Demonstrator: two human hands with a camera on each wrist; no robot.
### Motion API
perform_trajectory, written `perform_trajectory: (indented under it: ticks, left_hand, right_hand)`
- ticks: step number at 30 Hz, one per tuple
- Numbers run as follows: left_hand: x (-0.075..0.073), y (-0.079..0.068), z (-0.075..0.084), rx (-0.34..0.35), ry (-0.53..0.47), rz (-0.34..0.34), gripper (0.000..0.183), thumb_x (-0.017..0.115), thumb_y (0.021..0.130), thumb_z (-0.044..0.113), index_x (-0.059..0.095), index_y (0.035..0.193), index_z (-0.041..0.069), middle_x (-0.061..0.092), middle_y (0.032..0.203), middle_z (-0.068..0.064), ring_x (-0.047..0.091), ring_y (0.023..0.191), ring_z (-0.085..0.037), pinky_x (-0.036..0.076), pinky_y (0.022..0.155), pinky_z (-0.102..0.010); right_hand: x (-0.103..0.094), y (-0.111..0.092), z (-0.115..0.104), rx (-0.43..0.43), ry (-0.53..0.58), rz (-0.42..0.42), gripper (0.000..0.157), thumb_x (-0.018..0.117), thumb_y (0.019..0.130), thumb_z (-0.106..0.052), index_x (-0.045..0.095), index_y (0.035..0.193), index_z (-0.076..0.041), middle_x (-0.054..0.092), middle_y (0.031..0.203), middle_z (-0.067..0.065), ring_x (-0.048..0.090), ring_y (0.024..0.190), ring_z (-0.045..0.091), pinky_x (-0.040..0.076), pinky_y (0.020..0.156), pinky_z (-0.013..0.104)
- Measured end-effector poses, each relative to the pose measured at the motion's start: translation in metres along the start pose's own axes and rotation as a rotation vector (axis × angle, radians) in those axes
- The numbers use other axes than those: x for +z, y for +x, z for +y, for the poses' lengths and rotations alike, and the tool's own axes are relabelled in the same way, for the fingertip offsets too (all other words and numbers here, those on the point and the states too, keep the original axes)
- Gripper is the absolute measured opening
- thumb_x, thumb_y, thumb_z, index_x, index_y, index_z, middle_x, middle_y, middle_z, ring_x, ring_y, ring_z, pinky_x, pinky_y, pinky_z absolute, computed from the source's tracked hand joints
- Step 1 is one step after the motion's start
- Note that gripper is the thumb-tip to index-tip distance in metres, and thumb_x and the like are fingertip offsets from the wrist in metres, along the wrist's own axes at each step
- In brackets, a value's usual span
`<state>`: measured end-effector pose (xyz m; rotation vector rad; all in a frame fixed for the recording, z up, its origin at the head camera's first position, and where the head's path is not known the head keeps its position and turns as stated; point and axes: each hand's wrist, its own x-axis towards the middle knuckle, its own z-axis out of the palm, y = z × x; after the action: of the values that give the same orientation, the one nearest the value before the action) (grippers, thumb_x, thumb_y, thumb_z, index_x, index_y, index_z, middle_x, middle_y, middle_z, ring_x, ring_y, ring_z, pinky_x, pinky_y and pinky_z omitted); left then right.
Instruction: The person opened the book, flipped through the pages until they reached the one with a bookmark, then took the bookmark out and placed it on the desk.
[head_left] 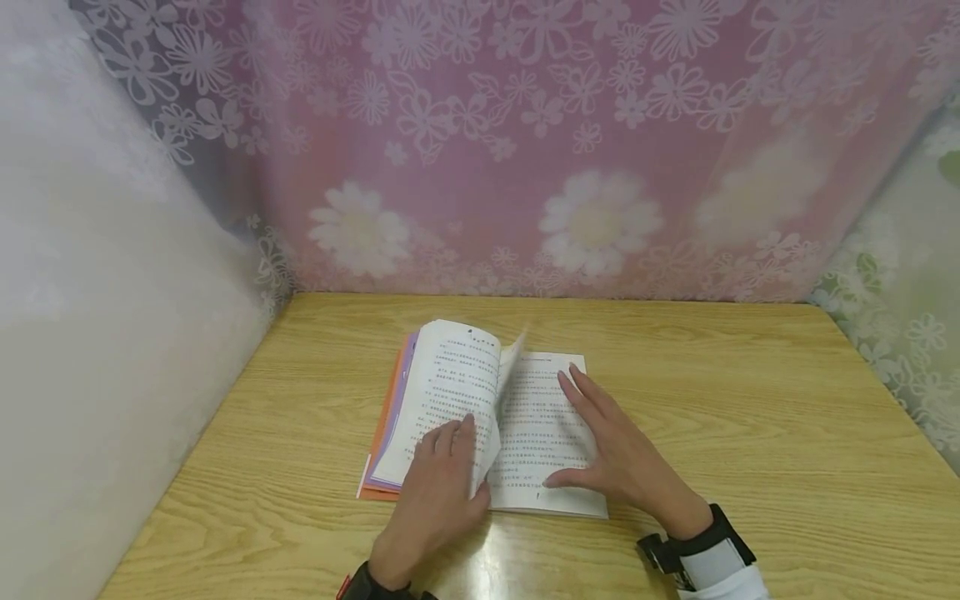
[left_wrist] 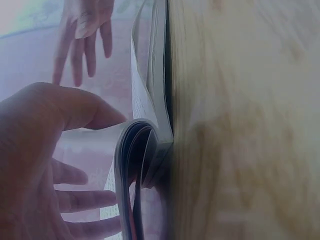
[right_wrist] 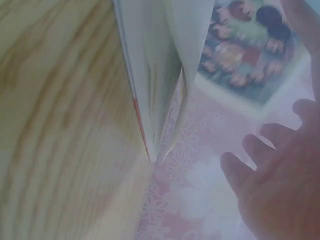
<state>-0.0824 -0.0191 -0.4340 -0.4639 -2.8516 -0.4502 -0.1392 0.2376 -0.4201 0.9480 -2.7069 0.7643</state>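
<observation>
An open book (head_left: pixel 457 375) lies on the table, printed with lines of text. One leaf (head_left: pixel 510 362) stands up near the spine, partly over the right-hand page (head_left: pixel 551 442). My left hand (head_left: pixel 442 483) rests on the left-hand pages, its thumb by the lower end of the spine. In the left wrist view, the left hand's fingers lie along the curved page stack (left_wrist: pixel 122 165). My right hand (head_left: pixel 618 450) is spread at the right-hand page, thumb and fingers apart with nothing between them. The right wrist view shows a colourful illustration (right_wrist: pixel 250 45) beside the right hand (right_wrist: pixel 285 170).
The book sits on a wood-grain table (head_left: pixel 750 400). Orange and purple cover edges (head_left: pixel 393 408) show under its left side. A pink flowered curtain (head_left: pixel 480 167) hangs behind the table, with a pale sheet (head_left: pixel 112 333) at the left. Both wrists wear black straps (head_left: pixel 712 533).
</observation>
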Motion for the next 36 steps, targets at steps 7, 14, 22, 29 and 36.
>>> perform_trajectory:
  ticks: [7,14,22,29,36]
  left_hand:
    - [-0.003,-0.002,-0.004,-0.133,-0.184,0.131,0.066,0.061,0.083,0.018,0.036,0.137,-0.009,0.052,0.116,-0.018,0.056,0.094,-0.027,0.051,0.070,-0.039]
    - [-0.002,-0.001,-0.013,-0.194,-0.196,0.194,0.080,0.063,0.072,-0.007,0.026,0.144,-0.009,0.046,0.128,-0.026,0.056,0.101,-0.034,0.050,0.077,-0.043]
    - [-0.002,0.000,-0.017,-0.280,-0.171,0.202,0.075,0.059,0.079,-0.009,0.022,0.145,-0.010,0.040,0.132,-0.030,0.054,0.107,-0.039,0.050,0.077,-0.046]
    - [-0.003,-0.001,-0.020,-0.315,-0.128,0.229,0.075,0.070,0.073,-0.006,0.037,0.141,-0.006,0.034,0.139,-0.032,0.045,0.116,-0.047,0.049,0.076,-0.053]
    - [-0.003,-0.002,-0.023,-0.257,-0.023,0.254,0.069,0.075,0.070,-0.001,0.051,0.134,-0.001,0.045,0.130,-0.030,0.044,0.118,-0.049,0.034,0.092,-0.066]
  right_hand:
    - [0.000,-0.006,0.004,0.076,0.003,-0.154,0.118,0.070,0.060,-0.073,0.023,0.153,-0.018,0.013,0.158,0.012,0.023,0.139,0.036,0.031,0.104,0.054]
    - [0.004,-0.011,0.007,0.119,0.006,-0.239,0.116,0.067,0.060,-0.074,0.026,0.152,-0.018,0.014,0.157,0.015,0.022,0.139,0.038,0.029,0.105,0.054]
    - [0.005,-0.016,0.009,0.137,0.048,-0.279,0.114,0.070,0.061,-0.072,0.030,0.151,-0.015,0.015,0.156,0.018,0.019,0.140,0.039,0.028,0.105,0.055]
    - [0.004,-0.018,0.011,0.135,0.066,-0.293,0.114,0.072,0.060,-0.070,0.030,0.151,-0.015,0.014,0.156,0.017,0.019,0.140,0.038,0.027,0.106,0.055]
    - [0.004,-0.019,0.013,0.138,0.066,-0.315,0.114,0.076,0.060,-0.066,0.029,0.151,-0.016,0.013,0.157,0.015,0.017,0.141,0.035,0.025,0.107,0.054]
